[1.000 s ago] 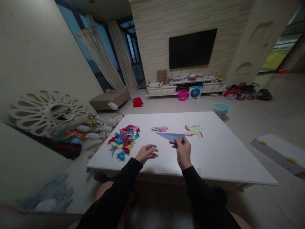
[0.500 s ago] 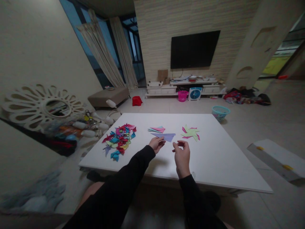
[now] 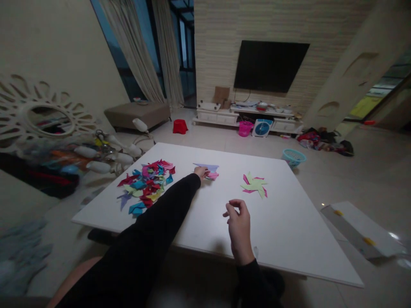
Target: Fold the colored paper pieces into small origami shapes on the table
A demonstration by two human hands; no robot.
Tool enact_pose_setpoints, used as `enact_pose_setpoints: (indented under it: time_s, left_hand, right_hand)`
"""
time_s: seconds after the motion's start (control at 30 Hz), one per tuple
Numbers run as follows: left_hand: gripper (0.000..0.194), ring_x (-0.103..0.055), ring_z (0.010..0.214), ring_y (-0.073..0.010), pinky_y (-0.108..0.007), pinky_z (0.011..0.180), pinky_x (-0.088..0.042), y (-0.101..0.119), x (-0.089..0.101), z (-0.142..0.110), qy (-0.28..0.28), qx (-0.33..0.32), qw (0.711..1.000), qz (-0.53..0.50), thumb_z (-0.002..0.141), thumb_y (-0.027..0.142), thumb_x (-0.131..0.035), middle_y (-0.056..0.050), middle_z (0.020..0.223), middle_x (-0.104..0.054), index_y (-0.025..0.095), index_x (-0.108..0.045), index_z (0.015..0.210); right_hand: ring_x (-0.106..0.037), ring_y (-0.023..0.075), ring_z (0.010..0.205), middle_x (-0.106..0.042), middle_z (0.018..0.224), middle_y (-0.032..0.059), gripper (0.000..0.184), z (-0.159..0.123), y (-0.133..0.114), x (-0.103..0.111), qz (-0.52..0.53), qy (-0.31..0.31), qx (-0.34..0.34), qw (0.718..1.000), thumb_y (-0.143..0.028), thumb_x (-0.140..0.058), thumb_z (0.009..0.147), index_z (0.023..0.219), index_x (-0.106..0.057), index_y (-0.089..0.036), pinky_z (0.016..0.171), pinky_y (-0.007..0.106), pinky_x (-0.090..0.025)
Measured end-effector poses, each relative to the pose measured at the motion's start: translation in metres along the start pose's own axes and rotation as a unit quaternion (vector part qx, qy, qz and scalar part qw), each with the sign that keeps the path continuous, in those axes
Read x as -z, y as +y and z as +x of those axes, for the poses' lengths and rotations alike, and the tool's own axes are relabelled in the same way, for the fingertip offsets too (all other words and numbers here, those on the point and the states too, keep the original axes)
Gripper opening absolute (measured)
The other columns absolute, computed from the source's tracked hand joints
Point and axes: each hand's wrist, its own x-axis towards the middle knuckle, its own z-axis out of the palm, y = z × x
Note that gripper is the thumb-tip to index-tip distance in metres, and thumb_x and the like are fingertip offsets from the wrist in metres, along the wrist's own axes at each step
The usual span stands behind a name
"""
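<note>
My left hand (image 3: 201,172) reaches far over the white table (image 3: 289,231) and pinches a folded purple paper triangle (image 3: 208,167), holding it on a small stack of folded pink and teal pieces (image 3: 212,175). My right hand (image 3: 236,222) hovers above the table's near part, fingers loosely curled with thumb and forefinger together, nothing visible in them. A yellow-green and pink paper pinwheel (image 3: 254,185) lies to the right of the stack. A heap of several folded coloured paper pieces (image 3: 146,185) lies to the left.
Left of the table lie white bottles and clutter (image 3: 96,160) beside an ornate round mirror (image 3: 41,117). Behind are a red stool (image 3: 180,126), a pink bucket (image 3: 244,128), a blue fan (image 3: 262,127), a teal basket (image 3: 293,156) and a wall TV (image 3: 269,65). A flat board (image 3: 362,233) lies at right.
The purple triangle passed from my right hand to my left, which carried it forward onto the small stack. My right hand drew back toward me, without the paper. The view shifted rightward.
</note>
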Motion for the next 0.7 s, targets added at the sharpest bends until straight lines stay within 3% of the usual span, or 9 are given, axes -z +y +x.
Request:
enact_pose_setpoints:
  time_s: [0.1,0.2,0.37,0.43,0.53,0.6,0.7]
  left_hand:
    - [0.038,-0.064,0.105,-0.0222,-0.042,0.088,-0.057,-0.002,0.011,0.011,0.016,0.039,0.998,0.053,0.095,0.036,-0.061,-0.011,0.124,-0.062,0.014,-0.059,0.126]
    - [0.036,-0.064,0.101,-0.0205,-0.04,0.085,-0.058,-0.014,0.034,0.005,0.029,0.059,0.992,0.108,0.096,0.036,-0.06,-0.01,0.12,-0.062,0.015,-0.059,0.125]
    - [0.018,-0.066,0.072,-0.0174,-0.031,0.065,-0.054,-0.016,0.081,-0.025,0.007,0.047,0.979,0.198,0.085,0.024,-0.073,-0.008,0.085,-0.067,0.01,-0.066,0.094]
    - [0.016,-0.065,0.064,-0.0182,-0.029,0.06,-0.05,-0.003,0.104,-0.037,-0.005,0.021,0.973,0.229,0.076,0.014,-0.079,-0.008,0.074,-0.066,0.009,-0.066,0.083]
    - [0.017,-0.067,0.067,-0.0187,-0.028,0.062,-0.051,0.029,0.148,-0.049,0.013,-0.032,0.96,0.277,0.074,0.01,-0.079,-0.009,0.076,-0.068,0.009,-0.068,0.087]
    - [0.019,-0.068,0.079,-0.0189,-0.03,0.07,-0.054,0.055,0.186,-0.056,0.055,-0.07,0.946,0.311,0.082,0.017,-0.075,-0.01,0.089,-0.069,0.009,-0.068,0.098]
    - [0.035,-0.065,0.103,-0.0216,-0.042,0.087,-0.057,0.091,0.251,-0.069,0.134,-0.129,0.916,0.356,0.095,0.035,-0.062,-0.011,0.12,-0.063,0.014,-0.061,0.123]
  right_hand:
    - [-0.063,0.0164,0.06,-0.063,0.084,0.0013,0.022,0.001,0.004,-0.005,-0.02,-0.007,-0.005,1.0,-0.039,-0.062,0.073,0.086,-0.058,-0.022,0.05,0.028,-0.041]
    - [-0.063,0.0165,0.061,-0.063,0.085,0.0013,0.022,0.0,0.007,-0.008,-0.032,-0.019,0.004,0.999,-0.039,-0.062,0.074,0.086,-0.058,-0.022,0.051,0.028,-0.042]
    - [-0.064,0.0168,0.063,-0.063,0.088,0.0012,0.023,-0.006,0.01,-0.013,-0.042,-0.042,0.009,0.998,-0.04,-0.064,0.076,0.088,-0.059,-0.022,0.053,0.029,-0.042]
    - [-0.064,0.0169,0.064,-0.063,0.088,0.0012,0.024,-0.008,0.01,-0.014,-0.043,-0.052,0.015,0.998,-0.041,-0.064,0.076,0.089,-0.059,-0.022,0.054,0.029,-0.043]
    - [-0.064,0.0172,0.064,-0.063,0.088,0.0015,0.025,-0.011,0.01,-0.017,-0.05,-0.059,0.025,0.997,-0.041,-0.064,0.076,0.089,-0.059,-0.021,0.054,0.03,-0.043]
    - [-0.065,0.0175,0.064,-0.064,0.09,0.0021,0.026,-0.012,0.011,-0.02,-0.055,-0.061,0.029,0.996,-0.042,-0.064,0.076,0.09,-0.059,-0.021,0.055,0.03,-0.043]
    - [-0.065,0.0175,0.064,-0.064,0.09,0.0023,0.027,-0.013,0.011,-0.023,-0.062,-0.063,0.033,0.996,-0.043,-0.063,0.076,0.09,-0.059,-0.02,0.055,0.029,-0.044]
